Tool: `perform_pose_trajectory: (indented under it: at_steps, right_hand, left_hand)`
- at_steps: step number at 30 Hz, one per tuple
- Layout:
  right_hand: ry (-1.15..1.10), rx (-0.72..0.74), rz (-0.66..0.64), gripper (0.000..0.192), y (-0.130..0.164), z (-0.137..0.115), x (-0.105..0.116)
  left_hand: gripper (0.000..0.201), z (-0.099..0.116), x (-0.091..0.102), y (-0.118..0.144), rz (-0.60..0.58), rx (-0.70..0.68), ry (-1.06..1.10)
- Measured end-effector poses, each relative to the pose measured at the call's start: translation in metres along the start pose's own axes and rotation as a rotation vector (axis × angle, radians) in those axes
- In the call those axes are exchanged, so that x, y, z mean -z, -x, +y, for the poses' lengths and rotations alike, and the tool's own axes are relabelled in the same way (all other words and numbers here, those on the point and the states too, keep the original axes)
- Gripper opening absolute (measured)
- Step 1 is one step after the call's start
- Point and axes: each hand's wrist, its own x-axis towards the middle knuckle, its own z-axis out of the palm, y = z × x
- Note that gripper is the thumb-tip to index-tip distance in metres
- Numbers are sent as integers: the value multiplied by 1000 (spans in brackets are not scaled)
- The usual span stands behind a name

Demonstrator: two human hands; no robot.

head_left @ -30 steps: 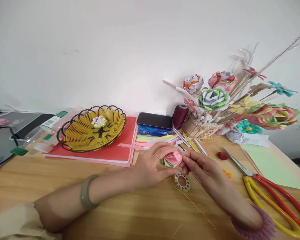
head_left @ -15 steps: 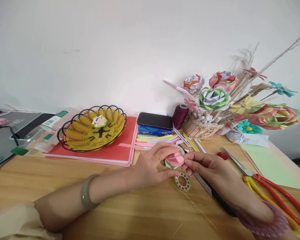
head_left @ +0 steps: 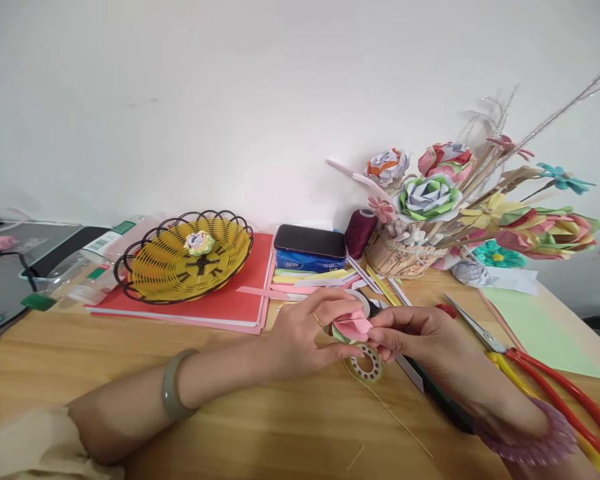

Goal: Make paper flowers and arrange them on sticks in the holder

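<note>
Pink and green paper makes up the little folded flower [head_left: 351, 327] that sits between both hands, just above the wooden table [head_left: 260, 413]. The left hand [head_left: 300, 337] cups it, with fingers curled around its far side. The right hand [head_left: 420, 340] pinches a pink petal at the near edge with thumb and fingertip. Paper like this is light and thin, so it probably bends and tears easily; the thick folded base looks like the safest place to hold. A small tape roll [head_left: 366, 365] lies just under the grip. I think a thin stick [head_left: 397, 420] runs out below it, but that part is hard to see.
</note>
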Motion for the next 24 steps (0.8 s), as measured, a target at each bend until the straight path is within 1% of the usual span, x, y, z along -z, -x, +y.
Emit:
perform_pose_trajectory:
  at_steps: [4, 10, 16, 24]
  right_hand:
    - [-37, 5, -12, 20, -1, 2, -2]
    - [-60, 18, -49, 24, -2, 6, -2]
    - [-77, 31, -99, 20, -3, 6, 0]
    - [-93, 39, -84, 23, -5, 10, -3]
  left_hand:
    - [49, 0, -1, 0, 3, -3, 4]
    - [46, 1, -1, 0, -6, 0, -21]
    - [49, 0, 0, 0, -3, 7, -2]
    - [46, 2, -1, 0, -24, 22, -21]
